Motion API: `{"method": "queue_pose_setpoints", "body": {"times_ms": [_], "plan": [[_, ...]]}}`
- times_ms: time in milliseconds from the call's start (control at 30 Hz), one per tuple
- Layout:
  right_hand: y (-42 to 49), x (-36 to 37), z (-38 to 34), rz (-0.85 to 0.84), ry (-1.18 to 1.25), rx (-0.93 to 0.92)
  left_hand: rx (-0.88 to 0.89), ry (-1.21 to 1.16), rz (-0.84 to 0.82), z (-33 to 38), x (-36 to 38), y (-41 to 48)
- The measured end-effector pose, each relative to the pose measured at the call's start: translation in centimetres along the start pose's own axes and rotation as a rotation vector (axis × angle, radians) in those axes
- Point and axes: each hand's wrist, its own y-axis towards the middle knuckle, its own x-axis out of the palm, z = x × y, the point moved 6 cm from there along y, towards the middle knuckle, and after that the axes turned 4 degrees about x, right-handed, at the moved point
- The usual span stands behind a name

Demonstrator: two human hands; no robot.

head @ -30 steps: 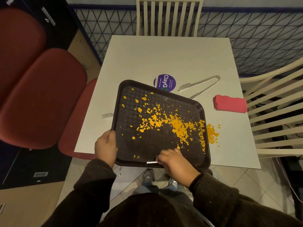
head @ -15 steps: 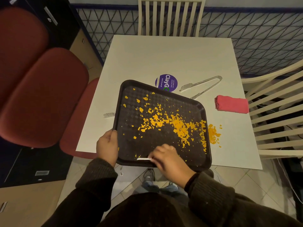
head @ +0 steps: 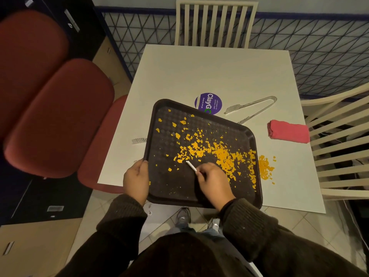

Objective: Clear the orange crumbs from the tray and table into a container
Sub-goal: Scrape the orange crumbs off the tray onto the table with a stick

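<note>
Orange crumbs (head: 221, 154) lie scattered across a dark brown tray (head: 171, 189), thickest toward its right side. A smaller heap of crumbs (head: 264, 167) sits on the white table (head: 209, 70) just beside the tray's right rim. The tray lies askew, its near edge jutting out past the table's edge.

The left hand (head: 136, 177) grips the tray's left rim, thumb on top. The right hand (head: 212, 179) pinches a thin white stick (head: 191, 165), whose tip points at the edge of the crumb pile.

Behind the tray, partly covered by it, is a round purple sticker (head: 208, 103) reading "ClayG", with "Clean as you go" in small print. Clear tongs (head: 253, 106) and a folded pink cloth (head: 288, 131) lie to the right.
</note>
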Motion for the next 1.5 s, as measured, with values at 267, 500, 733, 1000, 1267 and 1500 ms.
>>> {"method": "queue_pose_setpoints", "body": {"times_ms": [267, 500, 733, 1000, 1267, 1500], "plan": [[-3.9, 2.7, -7.9, -0.264, 0.063, -0.314, -0.001, -0.042, 0.017, 0.8, -0.3, 0.1], [-0.9, 2.1, -5.7, -0.148, 0.145, -0.027, -0.018, -0.079, 0.043, 0.9, -0.2, -0.2], [0.4, 0.5, -2.5, -0.083, 0.194, 0.152, -0.052, -0.085, 0.047, 1.1, -0.1, -0.3], [0.8, 2.1, -7.1, -0.11, 0.251, -0.008, 0.041, -0.009, 0.059, 2.1, 0.0, -0.5], [4.4, -1.5, 2.2, 0.085, 0.362, 0.377, 0.029, 0.045, -0.008, 2.0, 0.4, -0.3], [3.5, -3.2, 8.0, 0.187, 0.309, 0.516, 0.075, 0.075, -0.012, 2.9, 0.4, -0.1]]}}
